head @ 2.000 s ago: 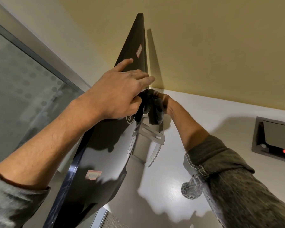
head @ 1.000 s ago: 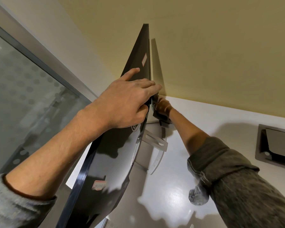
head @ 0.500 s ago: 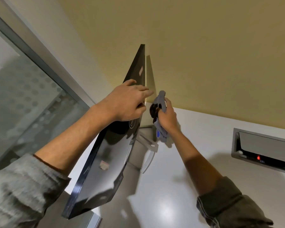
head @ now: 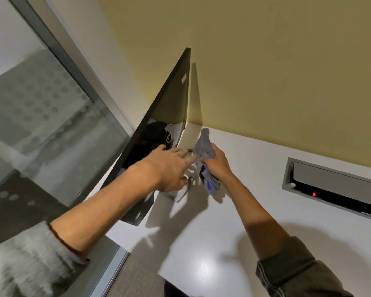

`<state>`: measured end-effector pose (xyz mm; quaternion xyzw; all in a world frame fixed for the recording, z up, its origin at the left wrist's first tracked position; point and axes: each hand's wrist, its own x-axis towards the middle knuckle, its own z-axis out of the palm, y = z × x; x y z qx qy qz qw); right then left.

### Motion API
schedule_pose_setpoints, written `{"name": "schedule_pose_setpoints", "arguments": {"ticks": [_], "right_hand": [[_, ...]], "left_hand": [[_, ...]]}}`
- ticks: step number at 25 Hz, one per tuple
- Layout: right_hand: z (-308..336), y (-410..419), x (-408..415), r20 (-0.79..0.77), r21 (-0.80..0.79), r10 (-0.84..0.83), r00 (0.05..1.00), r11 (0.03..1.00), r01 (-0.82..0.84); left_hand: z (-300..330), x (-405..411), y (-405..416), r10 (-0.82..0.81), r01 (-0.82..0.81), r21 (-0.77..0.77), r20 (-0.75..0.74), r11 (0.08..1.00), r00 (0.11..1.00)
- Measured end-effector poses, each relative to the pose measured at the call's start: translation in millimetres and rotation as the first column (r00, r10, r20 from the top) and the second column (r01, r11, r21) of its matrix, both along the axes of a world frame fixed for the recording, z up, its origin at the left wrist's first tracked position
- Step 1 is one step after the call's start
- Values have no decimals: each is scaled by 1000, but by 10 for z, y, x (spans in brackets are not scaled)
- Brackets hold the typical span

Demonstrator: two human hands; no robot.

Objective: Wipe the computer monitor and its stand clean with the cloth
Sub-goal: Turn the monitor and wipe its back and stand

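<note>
Monitor (head: 159, 116) stands at the desk's (head: 234, 211) far left corner, back toward us. Right hand (head: 217, 162) clenches the bunched cloth (head: 205, 146) by the stand (head: 185, 189) (partly hidden), ready to wipe; left hand (head: 169, 170) reaches over, fingers extended, apparently steadying it.

One monitor (head: 169, 99), one stand (head: 183, 189), one cloth (head: 205, 146), two hands, left (head: 169, 170) and right (head: 217, 165), one worktop (head: 223, 232), one recessed socket box (head: 334, 187).
</note>
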<state>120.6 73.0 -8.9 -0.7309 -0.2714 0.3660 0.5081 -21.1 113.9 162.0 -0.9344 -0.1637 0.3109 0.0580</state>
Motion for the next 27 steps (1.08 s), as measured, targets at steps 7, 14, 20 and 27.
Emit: {"name": "schedule_pose_setpoints", "arguments": {"ticks": [7,14,20,27], "right_hand": [[-200,-101,-66,162,-175,202,966,969,-174],[-171,172,-176,449,-204,353,821,935,-291],[-521,281,-304,605,-203,406,685,910,-361],[-794,211,-284,665,-306,453,593,890,-337]], "left_hand": [[-1202,-155,-337,177,-173,-163,10,971,984],[-2230,-137,-377,333,-192,-349,407,917,851],[-2779,14,-330,369,-200,-395,417,897,831],[-3141,-17,-438,424,-193,-455,485,869,765]]}}
